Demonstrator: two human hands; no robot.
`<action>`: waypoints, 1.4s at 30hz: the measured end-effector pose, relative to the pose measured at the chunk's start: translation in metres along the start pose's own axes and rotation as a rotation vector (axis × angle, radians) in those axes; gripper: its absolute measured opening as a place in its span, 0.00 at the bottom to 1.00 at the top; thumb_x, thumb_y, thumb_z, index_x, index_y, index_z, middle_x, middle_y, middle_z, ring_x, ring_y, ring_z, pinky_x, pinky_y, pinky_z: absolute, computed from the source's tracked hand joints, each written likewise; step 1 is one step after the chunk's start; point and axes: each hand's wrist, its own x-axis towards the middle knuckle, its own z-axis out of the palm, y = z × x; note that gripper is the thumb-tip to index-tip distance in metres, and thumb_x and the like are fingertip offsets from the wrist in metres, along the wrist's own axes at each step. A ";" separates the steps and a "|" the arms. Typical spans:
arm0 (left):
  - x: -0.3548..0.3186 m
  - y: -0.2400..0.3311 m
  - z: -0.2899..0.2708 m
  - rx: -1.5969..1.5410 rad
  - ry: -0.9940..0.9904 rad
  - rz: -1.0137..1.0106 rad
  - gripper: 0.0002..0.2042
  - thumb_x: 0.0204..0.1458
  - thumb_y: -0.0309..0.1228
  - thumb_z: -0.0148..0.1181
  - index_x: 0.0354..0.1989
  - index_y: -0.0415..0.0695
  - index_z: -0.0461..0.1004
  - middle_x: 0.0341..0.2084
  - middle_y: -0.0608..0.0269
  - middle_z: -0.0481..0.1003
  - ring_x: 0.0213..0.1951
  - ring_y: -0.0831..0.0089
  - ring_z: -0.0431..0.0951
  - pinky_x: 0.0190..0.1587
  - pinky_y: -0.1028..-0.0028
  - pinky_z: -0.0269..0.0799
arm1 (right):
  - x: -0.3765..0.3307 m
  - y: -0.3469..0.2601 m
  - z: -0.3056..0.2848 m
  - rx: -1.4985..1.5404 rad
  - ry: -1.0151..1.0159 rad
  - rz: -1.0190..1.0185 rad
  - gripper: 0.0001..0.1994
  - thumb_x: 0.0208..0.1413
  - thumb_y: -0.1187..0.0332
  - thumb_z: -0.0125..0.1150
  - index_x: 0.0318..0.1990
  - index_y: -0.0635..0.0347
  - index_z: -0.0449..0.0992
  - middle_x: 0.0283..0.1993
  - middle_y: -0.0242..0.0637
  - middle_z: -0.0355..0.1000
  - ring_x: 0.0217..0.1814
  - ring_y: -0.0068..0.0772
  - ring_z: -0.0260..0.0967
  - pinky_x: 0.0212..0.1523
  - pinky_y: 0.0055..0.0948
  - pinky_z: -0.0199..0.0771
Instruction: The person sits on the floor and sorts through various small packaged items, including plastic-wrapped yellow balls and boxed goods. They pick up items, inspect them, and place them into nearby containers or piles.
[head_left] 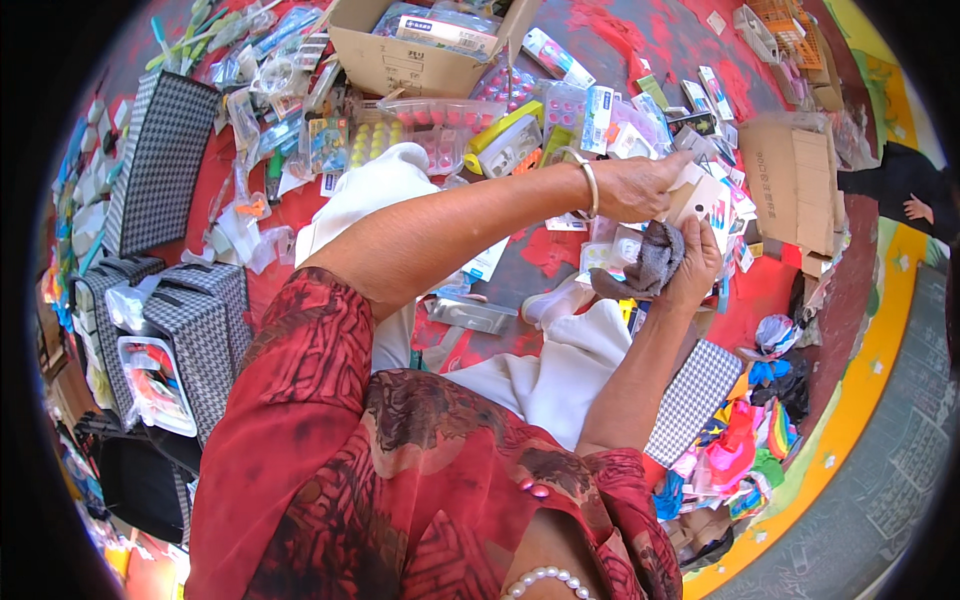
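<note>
At the upper right, my left hand (640, 188), with a bangle on its wrist, reaches across and pinches the upper end of a pale card (702, 196) with a dark round hole in it. Close below, my right hand (698, 262) is closed on a dark grey, fuzzy, sock-like cloth piece (655, 262) and the card's lower edge. The cloth bunches beside the palm, and one rounded end hangs to the left. Whether card and cloth are joined is hidden by my fingers. Small white boxes and blister packs lie just beyond both hands.
A cardboard box (400, 62) stands at the far side amid packaged goods. Another carton (790, 185) is at the right. Houndstooth-patterned cases (210, 300) stand at the left. Bright folded fabrics (730, 450) lie at the right. Part of another person (905, 195) shows at the right edge.
</note>
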 end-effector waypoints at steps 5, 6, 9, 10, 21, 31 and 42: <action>0.002 -0.004 0.002 0.352 0.097 0.224 0.28 0.52 0.28 0.45 0.59 0.29 0.44 0.27 0.35 0.71 0.29 0.53 0.76 0.27 0.64 0.70 | 0.005 0.003 -0.008 0.032 -0.035 0.041 0.05 0.57 0.71 0.52 0.34 0.62 0.72 0.26 0.29 0.71 0.23 0.16 0.67 0.23 0.16 0.70; 0.002 -0.004 0.000 0.635 0.193 0.426 0.28 0.52 0.29 0.45 0.59 0.29 0.44 0.26 0.35 0.71 0.28 0.52 0.76 0.27 0.64 0.70 | 0.005 0.003 -0.009 0.036 -0.050 0.047 0.05 0.57 0.71 0.52 0.33 0.62 0.72 0.26 0.29 0.71 0.23 0.17 0.68 0.23 0.16 0.70; -0.002 -0.001 -0.007 0.451 0.166 0.319 0.26 0.53 0.28 0.42 0.59 0.31 0.46 0.31 0.34 0.70 0.30 0.49 0.75 0.30 0.62 0.69 | 0.006 0.004 -0.008 0.044 -0.116 0.045 0.05 0.56 0.71 0.52 0.34 0.63 0.72 0.28 0.31 0.72 0.24 0.18 0.69 0.24 0.16 0.70; -0.002 0.001 -0.009 0.155 0.060 0.065 0.25 0.53 0.27 0.42 0.58 0.31 0.46 0.33 0.34 0.70 0.31 0.50 0.75 0.31 0.62 0.69 | 0.006 0.004 -0.007 0.057 -0.136 0.039 0.05 0.57 0.71 0.52 0.34 0.63 0.72 0.28 0.32 0.73 0.25 0.19 0.70 0.25 0.16 0.70; -0.008 0.010 -0.027 -0.261 -0.046 -0.136 0.25 0.54 0.29 0.40 0.62 0.39 0.47 0.42 0.51 0.66 0.43 0.68 0.69 0.47 0.72 0.64 | 0.001 -0.006 0.001 -0.024 -0.098 0.043 0.05 0.54 0.72 0.55 0.29 0.63 0.74 0.25 0.26 0.70 0.25 0.12 0.61 0.27 0.15 0.62; -0.007 0.026 -0.024 -0.244 -0.055 -0.149 0.26 0.55 0.31 0.40 0.63 0.43 0.45 0.45 0.45 0.67 0.44 0.63 0.70 0.47 0.70 0.64 | -0.002 -0.011 -0.010 -0.073 -0.102 0.030 0.05 0.55 0.71 0.55 0.29 0.61 0.74 0.26 0.24 0.69 0.25 0.12 0.62 0.27 0.15 0.63; -0.009 0.026 -0.033 -0.165 -0.067 -0.170 0.26 0.52 0.30 0.42 0.61 0.37 0.47 0.37 0.43 0.71 0.38 0.60 0.73 0.41 0.68 0.67 | 0.000 -0.006 -0.003 0.008 -0.054 0.091 0.04 0.55 0.72 0.55 0.31 0.62 0.74 0.26 0.26 0.70 0.25 0.13 0.64 0.26 0.14 0.65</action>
